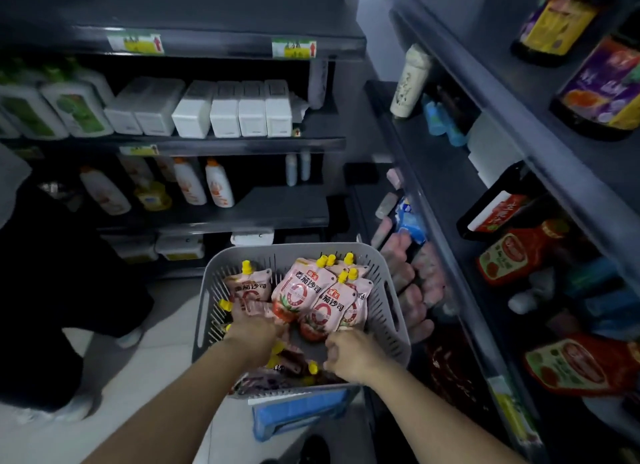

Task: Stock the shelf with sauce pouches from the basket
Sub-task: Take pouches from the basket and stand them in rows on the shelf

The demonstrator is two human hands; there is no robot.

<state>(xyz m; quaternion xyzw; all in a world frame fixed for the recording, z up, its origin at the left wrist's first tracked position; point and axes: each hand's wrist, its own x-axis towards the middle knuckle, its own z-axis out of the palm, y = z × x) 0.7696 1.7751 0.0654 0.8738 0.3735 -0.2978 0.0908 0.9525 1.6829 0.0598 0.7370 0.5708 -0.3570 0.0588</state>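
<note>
A grey slotted basket [388, 273] sits low in front of me, filled with several pink sauce pouches [299, 290] that have yellow caps. My left hand [254, 328] reaches into the basket's left side, fingers closed on a pouch lying there. My right hand [349, 354] is in the basket's near right part, fingers curled at the bottom edge of an upright pouch [329, 309]; whether it grips it is unclear. The shelf [446, 200] on the right holds pink pouches [412, 290] lined up beside the basket.
Red sauce bottles [516, 252] and packets [581, 363] fill the right shelving. Another rack ahead carries white boxes [225, 109] and bottles [218, 183]. A person in dark clothes [52, 290] stands at left. A blue crate [301, 411] lies under the basket.
</note>
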